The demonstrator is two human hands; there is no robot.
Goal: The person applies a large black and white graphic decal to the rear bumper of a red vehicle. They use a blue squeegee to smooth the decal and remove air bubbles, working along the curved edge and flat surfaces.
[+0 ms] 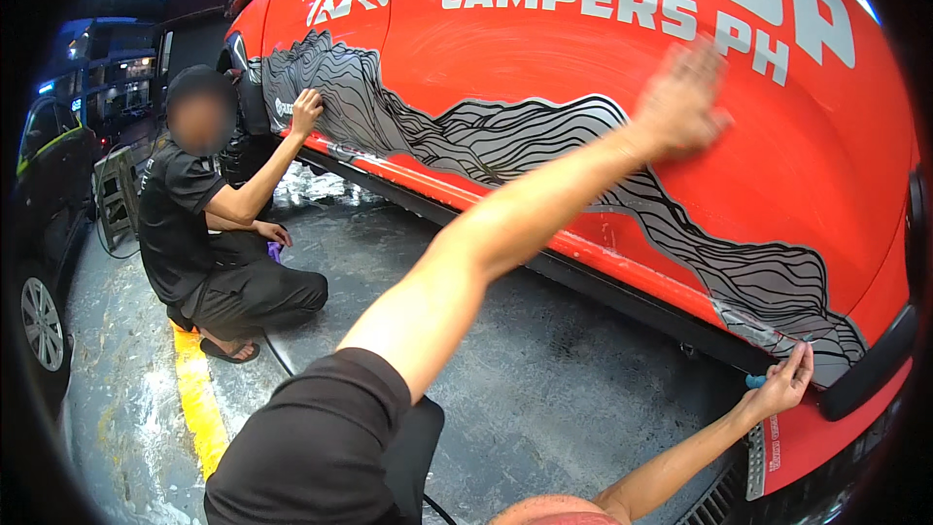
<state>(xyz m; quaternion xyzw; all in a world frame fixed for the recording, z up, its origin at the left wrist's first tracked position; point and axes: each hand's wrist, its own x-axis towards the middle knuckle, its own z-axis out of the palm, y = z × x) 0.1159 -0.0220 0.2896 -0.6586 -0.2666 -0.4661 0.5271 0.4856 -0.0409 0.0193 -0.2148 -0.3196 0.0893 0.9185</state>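
Two hands are on the red vehicle, and everything here reads off that big red body panel. Nearest, at the panel's low rear corner, the right hand pinches a small blue tool between fingers and thumb, pressed right against the bottom edge of the grey-and-black mountain decal, beside the dark bumper trim. Higher up the panel, the left hand lies flat and open, fingers spread wide, holding nothing that shows; it is blurred, palm on the red paint just above the decal's wavy line. The forearm reaches up to it from a black sleeve at the lower edge.

Below the panel, the concrete floor shines wet, with a yellow painted line running along it away from the vehicle. Farther along, toward the vehicle's front end, a co-worker in black crouches on the floor, one hand raised onto the decal. Beyond that, well apart from the red vehicle, a dark car stands at the left rim.
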